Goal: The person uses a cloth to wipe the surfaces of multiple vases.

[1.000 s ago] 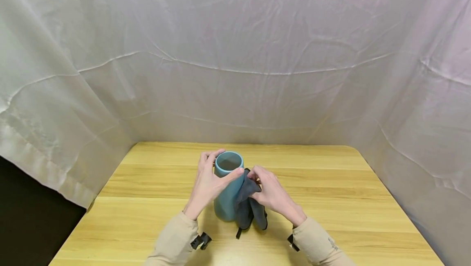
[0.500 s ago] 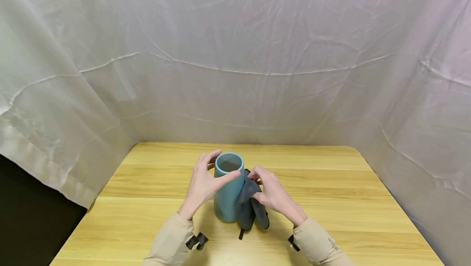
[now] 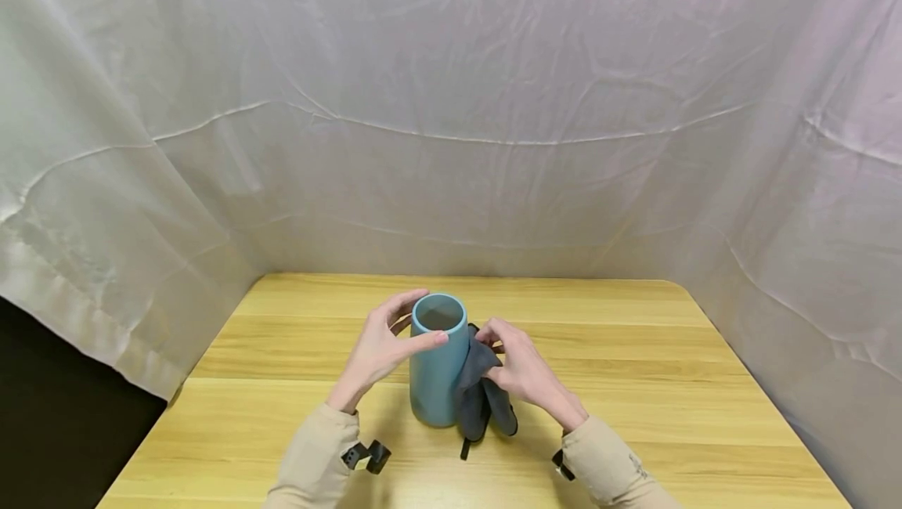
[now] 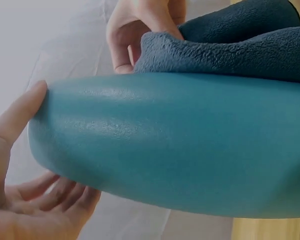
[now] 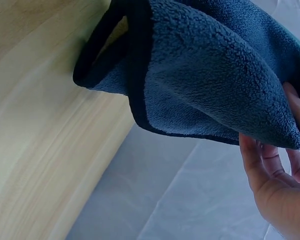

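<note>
A tall light-blue vase (image 3: 434, 376) stands upright on the table, its round mouth facing up. My left hand (image 3: 380, 344) holds it near the rim, thumb on the near side and fingers round the far left side. The left wrist view shows the thumb and fingertips touching the vase's glossy side (image 4: 155, 145). My right hand (image 3: 521, 364) pinches a dark grey-blue fleecy cloth (image 3: 479, 384) against the vase's right side. Dark edging and a black hanging loop show on the cloth (image 5: 205, 75) in the right wrist view.
The light wooden table (image 3: 634, 384) has a pale grey fabric curtain (image 3: 451, 180) round its back and sides. A dark area (image 3: 63, 407) lies beyond the left edge. Each beige sleeve carries a black wrist mount (image 3: 366, 456).
My left hand has shifted leftward round the vase, its thumb sliding along the rim. The cloth's lower end has swung slightly right. My right hand has barely moved.
</note>
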A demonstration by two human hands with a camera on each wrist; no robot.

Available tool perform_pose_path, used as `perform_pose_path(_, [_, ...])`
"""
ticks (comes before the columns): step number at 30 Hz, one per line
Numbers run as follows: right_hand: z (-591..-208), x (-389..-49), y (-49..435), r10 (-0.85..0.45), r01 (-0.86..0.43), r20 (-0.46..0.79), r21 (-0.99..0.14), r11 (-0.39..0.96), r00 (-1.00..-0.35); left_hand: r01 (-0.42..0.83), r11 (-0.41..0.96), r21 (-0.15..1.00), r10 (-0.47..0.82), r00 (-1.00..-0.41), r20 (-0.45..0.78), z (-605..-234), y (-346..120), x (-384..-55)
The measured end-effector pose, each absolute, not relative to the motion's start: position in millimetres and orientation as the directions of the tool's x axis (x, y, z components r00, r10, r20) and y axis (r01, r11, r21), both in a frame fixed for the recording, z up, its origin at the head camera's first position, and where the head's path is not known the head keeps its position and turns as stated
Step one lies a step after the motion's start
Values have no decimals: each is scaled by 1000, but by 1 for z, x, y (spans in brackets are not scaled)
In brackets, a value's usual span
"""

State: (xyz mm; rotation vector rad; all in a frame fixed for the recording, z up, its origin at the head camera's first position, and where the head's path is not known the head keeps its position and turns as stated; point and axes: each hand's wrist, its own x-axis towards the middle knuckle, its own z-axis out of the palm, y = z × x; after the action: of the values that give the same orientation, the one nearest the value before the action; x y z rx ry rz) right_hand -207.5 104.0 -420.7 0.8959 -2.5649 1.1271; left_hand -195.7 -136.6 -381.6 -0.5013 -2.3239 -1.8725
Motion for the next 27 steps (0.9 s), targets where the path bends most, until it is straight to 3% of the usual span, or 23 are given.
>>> perform_pose_path(10, [-421,-208,105,-433,-578,388,-617,535,-814,327,108,939,355,-895,271,-383,-145,-202])
perform_pose_path(21, [-418,-207,105,-429,-560,371,-652,511,-824,334,105,937,368,-888,276,-385,-145,-203])
perform_pose_path(27, [-416,-207,105,-435,-596,423,-682,424,-795,343,88,935,374,-882,288,-385,-145,-203])
